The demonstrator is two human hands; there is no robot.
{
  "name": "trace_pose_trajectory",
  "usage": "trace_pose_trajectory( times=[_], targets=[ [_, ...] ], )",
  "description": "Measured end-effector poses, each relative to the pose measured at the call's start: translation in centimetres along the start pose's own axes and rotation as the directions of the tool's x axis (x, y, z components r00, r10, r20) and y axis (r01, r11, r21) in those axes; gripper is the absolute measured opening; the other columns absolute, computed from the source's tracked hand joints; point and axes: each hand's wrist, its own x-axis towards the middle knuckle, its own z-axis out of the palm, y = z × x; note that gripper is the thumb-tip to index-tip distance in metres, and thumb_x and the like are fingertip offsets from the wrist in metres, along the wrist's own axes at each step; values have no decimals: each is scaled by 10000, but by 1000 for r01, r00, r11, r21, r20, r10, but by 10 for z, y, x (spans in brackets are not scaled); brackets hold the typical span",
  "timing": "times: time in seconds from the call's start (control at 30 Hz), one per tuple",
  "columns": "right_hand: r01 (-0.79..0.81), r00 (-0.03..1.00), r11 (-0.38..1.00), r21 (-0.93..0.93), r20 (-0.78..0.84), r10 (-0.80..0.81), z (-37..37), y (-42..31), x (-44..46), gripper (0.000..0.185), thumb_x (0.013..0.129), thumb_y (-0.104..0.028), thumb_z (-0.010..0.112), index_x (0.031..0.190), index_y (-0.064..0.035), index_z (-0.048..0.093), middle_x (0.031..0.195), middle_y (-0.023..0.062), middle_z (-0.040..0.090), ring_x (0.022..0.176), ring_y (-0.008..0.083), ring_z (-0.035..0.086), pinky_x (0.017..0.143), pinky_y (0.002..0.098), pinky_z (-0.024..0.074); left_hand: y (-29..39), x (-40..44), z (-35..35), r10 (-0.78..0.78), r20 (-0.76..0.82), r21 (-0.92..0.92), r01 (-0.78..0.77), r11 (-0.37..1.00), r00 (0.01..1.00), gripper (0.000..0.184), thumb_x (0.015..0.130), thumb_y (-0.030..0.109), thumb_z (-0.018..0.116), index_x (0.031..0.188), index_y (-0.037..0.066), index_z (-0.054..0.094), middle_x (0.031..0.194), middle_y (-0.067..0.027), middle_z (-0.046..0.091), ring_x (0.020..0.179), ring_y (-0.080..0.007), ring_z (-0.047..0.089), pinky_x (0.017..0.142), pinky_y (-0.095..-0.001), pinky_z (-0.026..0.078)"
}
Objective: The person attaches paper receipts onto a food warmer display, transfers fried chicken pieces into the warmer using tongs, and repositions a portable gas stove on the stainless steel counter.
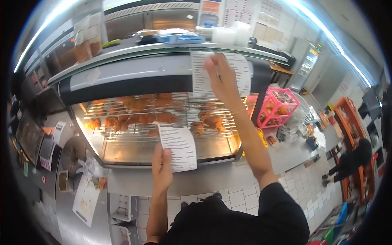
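A printed paper slip (179, 150) is pinched between the thumb and fingers of my left hand (162, 165), in front of the lit glass food warmer. Higher up, my right hand (221, 75) is raised over printed papers (241, 75) on the warmer's upper front edge. Its fingers are bent together near the top of those papers; whether they grip a sheet is hard to make out. Behind the glass, browned fried pieces (136, 119) lie on wire racks (183, 107) in the food warmer (163, 160).
Right of the warmer stand a pink basket (274, 107) and plastic bags. White containers (224, 36) sit on top. A cutting board (86, 200) lies on the left counter (65, 212). Another person (354, 158) is by orange shelves (355, 122) at the far right.
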Motion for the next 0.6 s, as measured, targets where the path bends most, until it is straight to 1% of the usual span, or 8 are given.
trace_pose_trajectory(
  times=[0.1, 0.27, 0.37, 0.43, 0.47, 0.53, 0.57, 0.6],
  targets=[
    [-475, 814, 803, 360, 527, 245, 8, -33, -65, 364, 970, -242, 595, 1226, -46, 426, 910, 109, 659, 850, 210, 659, 697, 328, 493, -7, 0, -7, -29, -48, -51, 26, 998, 998, 368, 1047, 245, 434, 1313, -7, 470, 1089, -65, 601, 1025, -113, 545, 900, -259, 428],
    [-613, 756, 581, 535, 612, 234, 36, -52, -70, 549, 849, -208, 754, 1250, -72, 405, 1011, 109, 651, 872, 155, 638, 702, 284, 489, -15, 31, -7, 13, 9, -24, -13, 1000, 1000, 380, 1037, 233, 460, 1339, 5, 430, 1090, -75, 615, 1028, -117, 571, 904, -272, 445],
    [-400, 916, 541, 740, 343, 208, 45, -42, -33, 421, 830, -167, 756, 1149, -60, 502, 942, 75, 658, 872, 117, 621, 669, 254, 471, -12, 63, 1, -23, 2, -62, 23, 998, 1000, 392, 1029, 177, 456, 1379, 10, 393, 1178, -113, 611, 1017, -142, 584, 901, -287, 464],
    [-216, 970, 909, 356, 183, 159, 44, -37, -2, 216, 801, -114, 755, 957, -59, 616, 839, 21, 664, 830, 121, 609, 708, 273, 478, -8, 88, 12, 61, -66, -60, -65, 996, 996, 408, 1013, 201, 510, 1359, 9, 408, 1086, -100, 660, 977, -121, 605, 840, -251, 471],
    [-216, 971, 910, 355, 173, 163, 51, -31, 12, 216, 801, -114, 755, 957, -59, 616, 839, 21, 664, 830, 121, 609, 708, 273, 478, -8, 100, 13, 62, -56, -59, -65, 996, 997, 408, 1013, 201, 510, 1359, 9, 408, 1086, -100, 660, 977, -121, 605, 840, -251, 471],
    [281, 938, 957, -73, -189, -290, 70, -21, 36, 80, 808, -123, 711, 815, -58, 666, 804, 18, 680, 838, 190, 615, 752, 340, 480, -10, 125, 10, 118, -50, 192, -107, 976, 992, 425, 990, 184, 541, 1366, 27, 418, 1198, -152, 622, 1094, -176, 586, 899, -303, 455],
    [277, 938, 958, -78, -195, -287, 76, -17, 43, 80, 808, -123, 711, 815, -58, 666, 804, 18, 680, 838, 190, 615, 752, 340, 480, -7, 135, 12, 118, -42, 192, -108, 975, 992, 425, 990, 184, 541, 1366, 27, 418, 1198, -152, 622, 1094, -176, 586, 899, -303, 455],
    [281, 926, 941, -188, -202, -317, 81, -15, 49, 63, 816, -131, 690, 830, -70, 681, 832, 23, 687, 869, 215, 606, 788, 363, 469, -1, 145, 14, 388, -112, 529, -276, 803, 915, 437, 978, 183, 548, 1371, 36, 424, 1258, -164, 584, 1170, -231, 545, 950, -355, 424]
  ],
)
